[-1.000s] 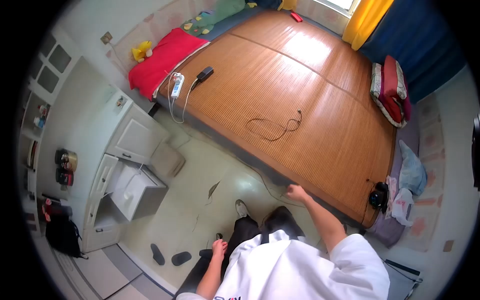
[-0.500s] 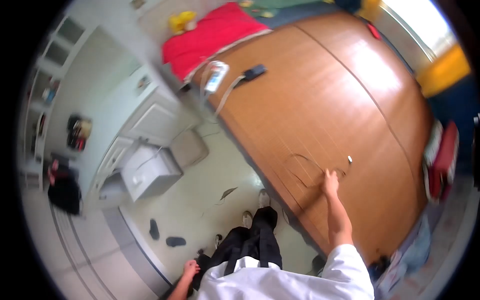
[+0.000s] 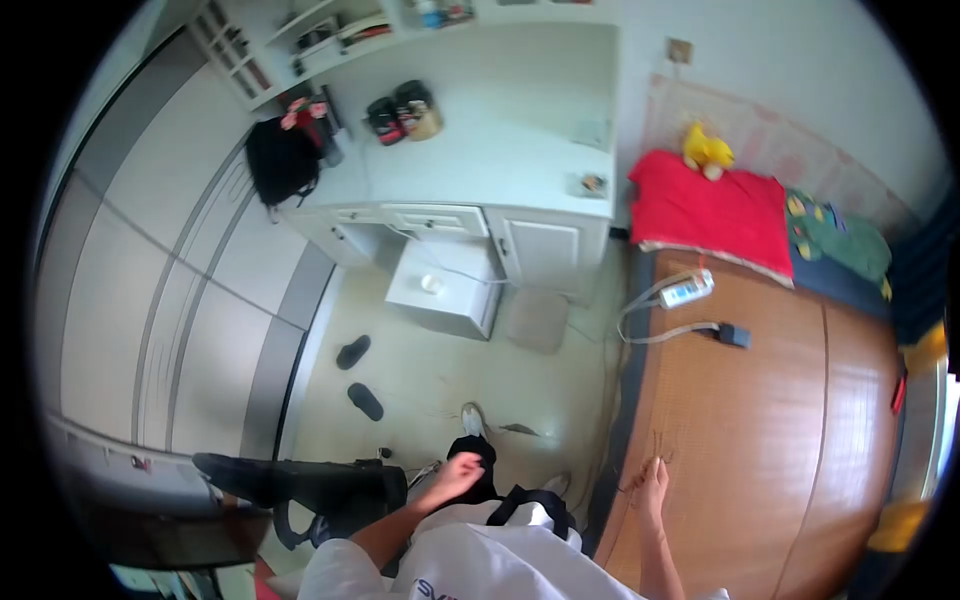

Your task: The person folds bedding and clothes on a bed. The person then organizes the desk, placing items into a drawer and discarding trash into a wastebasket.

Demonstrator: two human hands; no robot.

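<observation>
My right hand (image 3: 652,482) is over the near left part of the mat-covered bed (image 3: 745,420), fingers pinched on a thin dark cord (image 3: 658,446). Short loops of the cord stick out above and to the left of the fingers; its ends are hard to make out. In front of my dark trousers, my left hand (image 3: 462,474) hangs in the air with loosely bent fingers and nothing visible in it.
A power strip (image 3: 688,290) and a black adapter (image 3: 734,336) lie on the bed below a red pillow (image 3: 712,212). Slippers (image 3: 365,401) are on the floor. A white cabinet (image 3: 440,285) stands before the desk (image 3: 480,170). A black chair (image 3: 330,485) is at my left.
My view has swung left toward the desk and wardrobe. The cord, stretched in a curve on the mat before, is now gathered at my right hand. My left hand has come up in front of my body.
</observation>
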